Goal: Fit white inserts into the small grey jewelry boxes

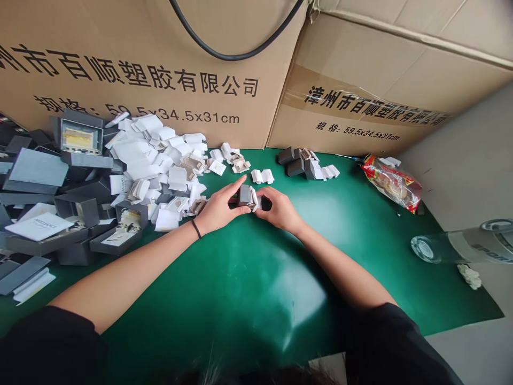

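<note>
Between my hands, above the green table mat (224, 267), is a small dark grey jewellery box (243, 195) with a white insert (252, 198) at its right side. My left hand (220, 207) grips the grey box, thumb below and fingers above. My right hand (278, 208) pinches the white insert at its edge. Whether the insert is partly inside the box, I cannot tell. Just beyond my hands lie a pair of small white inserts (262, 176). To the left spreads a heap of white inserts and cards (160, 155).
Open grey boxes (36, 171) pile up at far left. Several small dark boxes (296, 163) stand behind my right hand. A red food packet (393, 182) and a clear bottle (460, 246) lie at right. Large cartons (192, 43) wall the back, with a black cable (236, 56) hanging in front.
</note>
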### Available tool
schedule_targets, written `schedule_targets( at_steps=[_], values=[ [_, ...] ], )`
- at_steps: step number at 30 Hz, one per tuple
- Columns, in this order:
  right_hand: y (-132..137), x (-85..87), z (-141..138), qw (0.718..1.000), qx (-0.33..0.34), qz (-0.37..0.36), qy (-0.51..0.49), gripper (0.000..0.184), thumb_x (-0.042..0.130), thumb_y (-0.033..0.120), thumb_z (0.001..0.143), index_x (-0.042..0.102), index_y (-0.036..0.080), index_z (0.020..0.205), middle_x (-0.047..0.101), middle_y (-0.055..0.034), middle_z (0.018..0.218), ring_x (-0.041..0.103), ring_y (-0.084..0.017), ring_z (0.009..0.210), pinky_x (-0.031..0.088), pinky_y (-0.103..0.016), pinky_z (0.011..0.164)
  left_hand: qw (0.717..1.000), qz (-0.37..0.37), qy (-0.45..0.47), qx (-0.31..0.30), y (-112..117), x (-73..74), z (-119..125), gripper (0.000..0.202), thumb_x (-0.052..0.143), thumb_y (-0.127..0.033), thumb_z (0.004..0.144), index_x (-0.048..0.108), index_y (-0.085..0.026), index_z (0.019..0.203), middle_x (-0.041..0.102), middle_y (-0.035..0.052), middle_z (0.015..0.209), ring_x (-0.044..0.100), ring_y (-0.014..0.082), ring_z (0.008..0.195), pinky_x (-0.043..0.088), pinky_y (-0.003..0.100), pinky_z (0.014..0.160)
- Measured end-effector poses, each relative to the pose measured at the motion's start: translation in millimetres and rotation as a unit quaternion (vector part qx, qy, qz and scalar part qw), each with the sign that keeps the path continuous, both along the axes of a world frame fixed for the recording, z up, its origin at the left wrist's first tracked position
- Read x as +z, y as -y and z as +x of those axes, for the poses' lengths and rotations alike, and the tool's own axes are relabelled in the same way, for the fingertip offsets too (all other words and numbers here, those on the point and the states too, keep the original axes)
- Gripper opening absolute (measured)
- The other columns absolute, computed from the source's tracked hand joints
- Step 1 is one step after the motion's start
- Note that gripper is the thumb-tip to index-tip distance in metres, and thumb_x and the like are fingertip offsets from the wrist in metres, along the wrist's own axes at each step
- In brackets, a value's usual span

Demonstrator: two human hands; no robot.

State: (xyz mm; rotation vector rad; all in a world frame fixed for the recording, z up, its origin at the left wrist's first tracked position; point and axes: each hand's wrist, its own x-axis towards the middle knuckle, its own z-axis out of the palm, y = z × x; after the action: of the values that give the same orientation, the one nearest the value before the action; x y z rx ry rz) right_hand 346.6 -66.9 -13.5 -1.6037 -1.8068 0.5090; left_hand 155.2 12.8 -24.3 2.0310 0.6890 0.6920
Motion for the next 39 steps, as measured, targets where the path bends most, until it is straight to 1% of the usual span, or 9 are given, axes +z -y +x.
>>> schedule_targets(
  at_steps=[3,6,10,14,20,23,28,32,39],
  values=[
    [4.3,-4.5,0.4,0.998,0.012,0.035,0.054,0.022,0.062,0.028,0.078,0.061,0.021,0.099,0.065,-0.0065,0.109,0.06,-0.022,0.099,0.049,-0.036,0.085,1.0,-0.006,0.004,-0.002,-1.3,-0.2,-0.4,0.081,0.066,-0.044,0.075,0.031,-0.025,0.146,0.049,0.0087,0.139,0.056,0.0264,0.115,0.05,0.039,0.095],
    [9.6,-9.2,2.3,0.987,0.012,0.088,0.136,0.024,0.057,0.033,0.085,0.062,0.021,0.106,0.064,-0.0083,0.118,0.057,-0.025,0.106,0.048,-0.04,0.088,1.0,-0.002,-0.003,0.001,-3.2,-1.0,-0.9,0.082,0.066,-0.044,0.075,0.031,-0.024,0.146,0.047,0.0087,0.141,0.053,0.0272,0.12,0.047,0.04,0.099],
    [14.0,-11.5,4.3,0.967,0.042,0.146,0.206,0.023,0.05,0.034,0.091,0.064,0.023,0.106,0.067,-0.0072,0.114,0.057,-0.025,0.11,0.045,-0.043,0.095,1.0,-0.007,-0.002,0.007,-5.2,-2.9,-1.4,0.083,0.067,-0.046,0.075,0.03,-0.024,0.146,0.045,0.0094,0.143,0.051,0.0281,0.123,0.045,0.042,0.101],
    [14.6,-10.2,5.0,0.961,0.063,0.155,0.219,0.022,0.046,0.031,0.093,0.067,0.023,0.098,0.069,-0.0068,0.107,0.059,-0.024,0.105,0.044,-0.046,0.098,1.0,-0.014,-0.002,0.003,-5.4,-2.6,-1.7,0.083,0.067,-0.044,0.075,0.03,-0.024,0.146,0.047,0.01,0.141,0.053,0.0277,0.121,0.046,0.042,0.1],
    [13.4,-6.1,5.3,0.96,0.12,0.128,0.217,0.026,0.042,0.025,0.095,0.068,0.024,0.093,0.068,-0.0073,0.098,0.058,-0.022,0.106,0.04,-0.049,0.105,0.999,-0.028,0.012,-0.011,-3.9,0.8,-1.0,0.08,0.066,-0.039,0.076,0.029,-0.026,0.146,0.052,0.0079,0.136,0.06,0.0245,0.11,0.052,0.041,0.094],
    [12.9,-6.7,5.6,0.967,0.113,0.131,0.186,0.025,0.044,0.028,0.093,0.068,0.023,0.092,0.068,-0.008,0.099,0.059,-0.023,0.104,0.044,-0.047,0.101,0.999,-0.038,0.017,-0.015,-3.9,-0.1,-1.2,0.08,0.065,-0.038,0.077,0.028,-0.026,0.146,0.049,0.0081,0.139,0.058,0.0245,0.113,0.051,0.04,0.095],
    [9.3,-9.1,6.3,0.986,0.044,0.154,0.038,0.024,0.046,0.034,0.092,0.063,0.023,0.105,0.068,-0.0071,0.105,0.059,-0.021,0.105,0.049,-0.04,0.094,0.997,-0.063,0.035,-0.005,-4.1,-2.2,-1.3,0.078,0.066,-0.038,0.077,0.031,-0.022,0.145,0.048,0.0106,0.139,0.055,0.0252,0.117,0.05,0.039,0.097],
    [3.5,-11.9,3.7,0.993,0.027,0.112,-0.009,0.037,0.057,0.045,0.084,0.057,0.023,0.114,0.064,-0.0084,0.116,0.058,-0.022,0.109,0.048,-0.04,0.094,0.998,-0.049,0.029,-0.006,-2.1,2.2,-0.3,0.074,0.066,-0.043,0.077,0.037,-0.025,0.142,0.05,0.0087,0.132,0.058,0.0231,0.11,0.052,0.038,0.095],
    [-0.6,-12.8,-2.4,0.994,0.023,0.067,-0.088,0.043,0.064,0.048,0.078,0.055,0.024,0.113,0.065,-0.0054,0.113,0.061,-0.021,0.107,0.048,-0.034,0.093,0.999,-0.02,0.0,-0.029,-0.5,6.8,0.3,0.07,0.063,-0.049,0.077,0.04,-0.028,0.139,0.05,0.0074,0.127,0.056,0.0243,0.111,0.053,0.039,0.092]
  ],
)
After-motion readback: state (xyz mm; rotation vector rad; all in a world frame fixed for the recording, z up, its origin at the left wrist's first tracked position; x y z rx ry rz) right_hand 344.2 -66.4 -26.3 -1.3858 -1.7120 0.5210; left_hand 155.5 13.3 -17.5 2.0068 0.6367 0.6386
